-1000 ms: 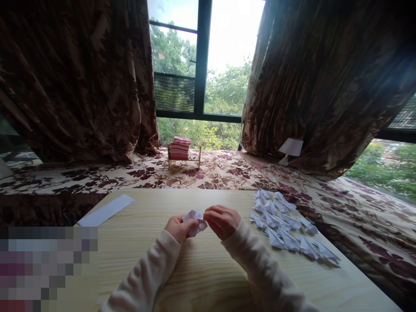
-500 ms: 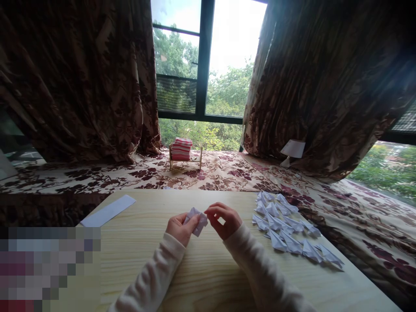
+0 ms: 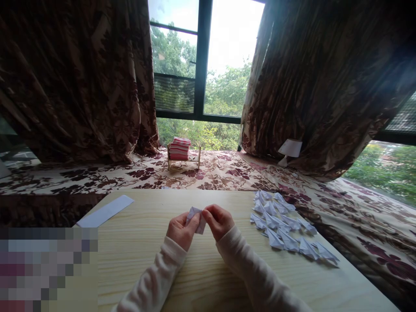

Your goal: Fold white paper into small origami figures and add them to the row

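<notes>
A small folded piece of white paper [image 3: 196, 218] is held above the middle of the wooden table [image 3: 146, 268]. My left hand [image 3: 181, 229] pinches it between thumb and fingers from the left. At the paper's upper right edge, my right hand [image 3: 220, 220] is closed in a pinch, its thumb and fingertips on the edge. Its other fingers are curled in. Several folded white paper pieces with pointed tips [image 3: 276, 221] lie in rows on the right side of the table.
A flat white paper strip [image 3: 107, 211] lies at the table's left edge. Beyond the table, a floral-covered ledge [image 3: 221, 169] carries a small rack [image 3: 184, 164] with folded red-and-white cloths [image 3: 180, 148] and a white lamp [image 3: 290, 148]. Dark curtains [image 3: 74, 86] flank the window.
My right hand has come left and closed its fingertips onto the folded paper's edge. My left hand keeps its pinch. The whole view has shifted slightly.
</notes>
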Demonstrator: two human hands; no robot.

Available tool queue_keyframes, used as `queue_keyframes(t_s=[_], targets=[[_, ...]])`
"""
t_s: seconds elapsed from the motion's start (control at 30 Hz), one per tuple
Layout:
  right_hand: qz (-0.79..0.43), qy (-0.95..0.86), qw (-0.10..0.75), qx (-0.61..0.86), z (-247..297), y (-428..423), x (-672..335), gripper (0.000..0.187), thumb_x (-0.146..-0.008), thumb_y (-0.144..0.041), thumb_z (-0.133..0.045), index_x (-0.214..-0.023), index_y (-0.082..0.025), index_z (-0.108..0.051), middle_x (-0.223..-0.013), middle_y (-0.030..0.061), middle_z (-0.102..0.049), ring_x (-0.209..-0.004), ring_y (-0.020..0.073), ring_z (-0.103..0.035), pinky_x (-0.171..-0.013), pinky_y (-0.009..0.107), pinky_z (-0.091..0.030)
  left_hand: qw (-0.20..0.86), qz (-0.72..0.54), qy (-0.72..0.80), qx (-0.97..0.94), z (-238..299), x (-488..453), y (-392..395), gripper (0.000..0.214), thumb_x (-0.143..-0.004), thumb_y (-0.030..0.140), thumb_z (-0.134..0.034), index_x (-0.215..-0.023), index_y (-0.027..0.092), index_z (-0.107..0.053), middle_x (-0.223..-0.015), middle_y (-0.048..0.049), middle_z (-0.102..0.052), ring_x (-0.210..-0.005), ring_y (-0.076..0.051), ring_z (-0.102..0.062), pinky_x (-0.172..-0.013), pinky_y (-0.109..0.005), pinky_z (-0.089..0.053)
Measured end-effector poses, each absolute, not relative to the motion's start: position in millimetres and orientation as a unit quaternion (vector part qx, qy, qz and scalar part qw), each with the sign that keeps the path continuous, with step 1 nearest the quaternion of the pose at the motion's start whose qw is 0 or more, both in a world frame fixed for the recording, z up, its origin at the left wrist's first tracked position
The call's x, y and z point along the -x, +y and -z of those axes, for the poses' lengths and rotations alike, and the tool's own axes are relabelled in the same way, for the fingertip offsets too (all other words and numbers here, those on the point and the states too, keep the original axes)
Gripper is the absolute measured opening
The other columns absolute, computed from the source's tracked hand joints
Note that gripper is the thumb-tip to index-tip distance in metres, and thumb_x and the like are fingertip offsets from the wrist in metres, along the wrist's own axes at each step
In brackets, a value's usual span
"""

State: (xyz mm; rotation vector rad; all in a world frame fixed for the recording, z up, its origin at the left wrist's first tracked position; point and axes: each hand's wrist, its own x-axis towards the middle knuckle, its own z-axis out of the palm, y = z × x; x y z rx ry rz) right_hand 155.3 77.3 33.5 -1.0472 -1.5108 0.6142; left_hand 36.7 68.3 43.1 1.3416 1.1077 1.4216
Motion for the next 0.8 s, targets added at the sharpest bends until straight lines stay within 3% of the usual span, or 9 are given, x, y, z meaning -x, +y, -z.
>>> queue_keyframes(t_s=[0.23,0.53,0.8], targets=[[-0.268,-0.662,0.548,0.436,-36.6,75.7,-159.8,0.027,-0.077,-0.039,-0.053,-0.062,-0.016,-0.053,-0.049,-0.0043,-0.043,-0.046,0.0080,-0.036,-0.043,0.021,-0.031,0.427,-0.559,0.437,-0.561,-43.6,-33.5,67.4,0.026,-0.062,0.040,-0.061,-0.053,0.016,-0.058,-0.048,0.0027,-0.044,-0.050,-0.010,-0.039,-0.045,-0.020,-0.032],[-0.297,-0.660,0.543,0.426,-37.9,80.8,-169.6,0.031,-0.075,-0.043,-0.054,-0.060,-0.016,-0.052,-0.048,-0.0040,-0.043,-0.045,0.0079,-0.035,-0.041,0.020,-0.031,0.529,-0.515,0.404,-0.540,-41.3,-36.7,68.6,0.038,-0.064,0.048,-0.058,-0.063,0.010,-0.065,-0.051,-0.0009,-0.053,-0.049,-0.011,-0.044,-0.047,-0.022,-0.036],[-0.307,-0.681,0.519,0.416,-46.6,72.8,-168.7,0.030,-0.076,-0.039,-0.054,-0.058,-0.015,-0.051,-0.047,-0.0052,-0.040,-0.045,0.0069,-0.034,-0.041,0.019,-0.029,0.534,-0.510,0.383,-0.555,-47.9,-37.3,61.4,0.035,-0.060,0.045,-0.063,-0.066,0.011,-0.068,-0.051,0.0000,-0.054,-0.050,-0.011,-0.046,-0.047,-0.022,-0.036]])
